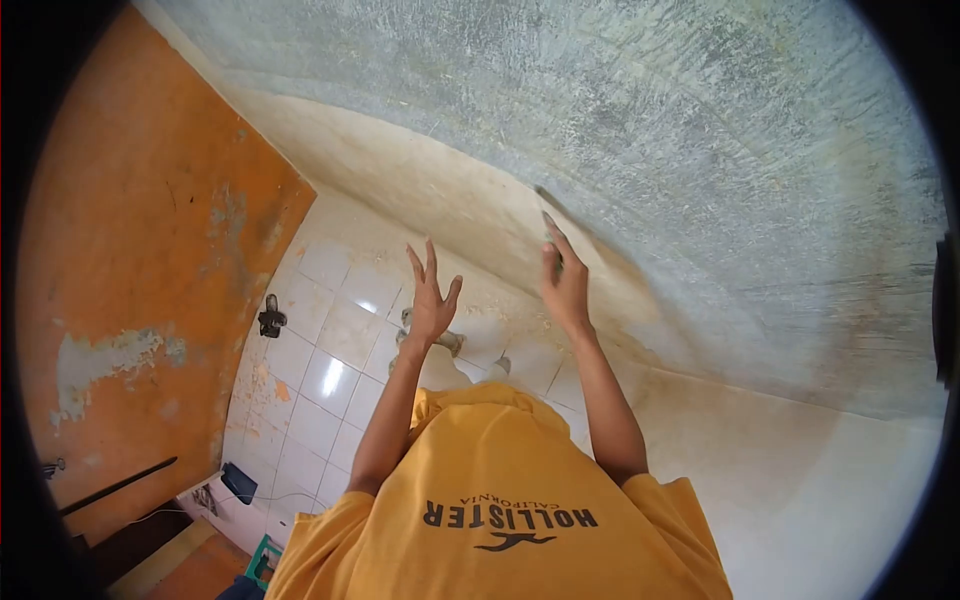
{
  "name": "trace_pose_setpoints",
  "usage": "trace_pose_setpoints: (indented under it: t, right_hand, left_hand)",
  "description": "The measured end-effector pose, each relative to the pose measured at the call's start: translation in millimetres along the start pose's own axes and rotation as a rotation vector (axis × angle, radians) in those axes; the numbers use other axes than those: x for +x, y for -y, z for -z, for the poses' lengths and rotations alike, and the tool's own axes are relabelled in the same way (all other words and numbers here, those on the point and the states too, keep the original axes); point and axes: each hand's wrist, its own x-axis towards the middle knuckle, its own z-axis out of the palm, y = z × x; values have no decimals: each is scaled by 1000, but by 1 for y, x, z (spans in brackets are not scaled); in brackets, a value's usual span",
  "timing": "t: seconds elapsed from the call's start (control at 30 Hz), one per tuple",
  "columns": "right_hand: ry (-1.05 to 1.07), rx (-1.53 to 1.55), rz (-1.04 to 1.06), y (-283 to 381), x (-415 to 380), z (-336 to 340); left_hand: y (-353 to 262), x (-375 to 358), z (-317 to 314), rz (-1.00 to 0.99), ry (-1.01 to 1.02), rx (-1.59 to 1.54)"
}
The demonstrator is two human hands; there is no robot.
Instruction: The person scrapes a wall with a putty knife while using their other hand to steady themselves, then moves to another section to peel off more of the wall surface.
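My left hand (432,305) is raised over the tiled floor, its fingers spread and nothing in it. To its right, my right hand (567,285) is held up in front of the wall (680,180), fingers stretched and thumb apart. Its fingertips look dark and greyish, and no held object can be made out. Whether they touch the wall is unclear. A small dark mark (543,191) shows on the wall just beyond them. Below both hands is the yellow shirt (510,470) I wear. Greyish footwear (450,343) shows partly behind my left hand and wrist.
An orange wall (140,230) with peeling patches stands at the left. On the white tiles (320,345) lie a black object (271,316) and flaky debris (282,390). A dark box-like item (238,482), a cable and a green plastic item (263,558) are at the lower left.
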Motion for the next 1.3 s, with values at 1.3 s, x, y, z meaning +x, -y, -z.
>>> trace_pose_setpoints:
  t: [1.3]
  right_hand:
    - [-69, -47, -29, 36, 24, -42]
  left_hand:
    - [33, 76, 1, 213, 188, -452]
